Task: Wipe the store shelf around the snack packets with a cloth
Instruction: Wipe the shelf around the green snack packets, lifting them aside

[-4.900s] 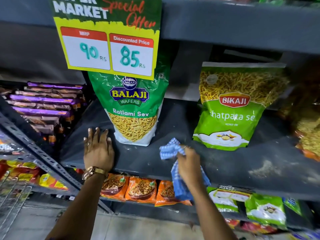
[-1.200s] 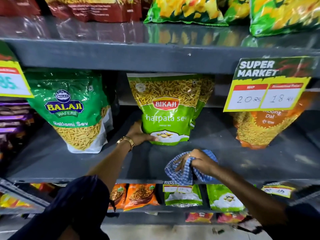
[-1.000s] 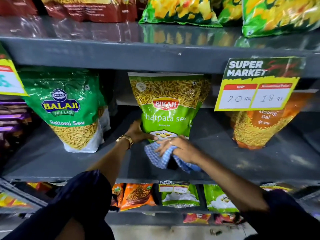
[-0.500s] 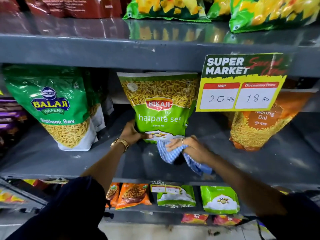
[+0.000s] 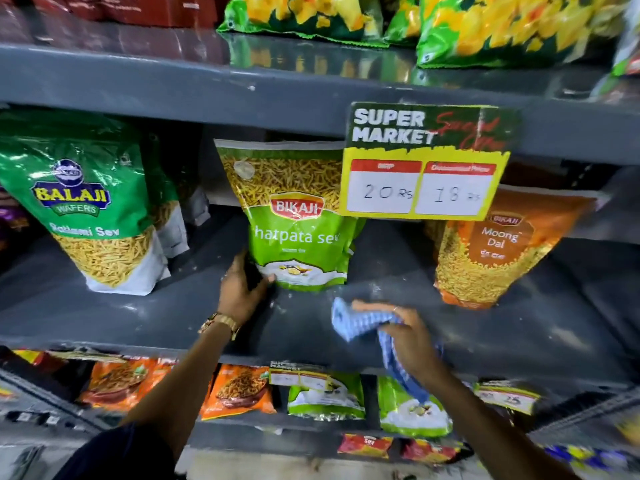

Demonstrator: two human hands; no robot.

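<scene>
**Cloth on shelf front, Bikaji packet steadied**

Forearms enter from the bottom edge, dark sleeves at the elbows. Right hand (image 5: 410,336) is closed around a bunched blue-and-white checked cloth (image 5: 349,322), pressing it on the grey metal shelf (image 5: 104,317) near the front lip; one tail of the cloth hangs over the edge toward the row below. Hand and cloth are motion-blurred. Left hand (image 5: 240,292), gold wristwatch (image 5: 220,323) on the wrist, grips the lower left corner of the light-green Bikaji sev packet (image 5: 298,237), thumb on the front, fingers hidden behind. The packet stands upright just behind and left of the cloth, not touching it.

Farther left, well apart: dark-green Balaji Ratlami Sev packet (image 5: 86,202), upright. To the right: orange Moong Dal packet (image 5: 495,247), leaning back. Yellow-and-green price card (image 5: 424,161) reading 20 Rs / 18 Rs hangs from the upper shelf edge, overlapping both Bikaji packets' tops. Pale dust specks show on the shelf surface around the cloth.
</scene>
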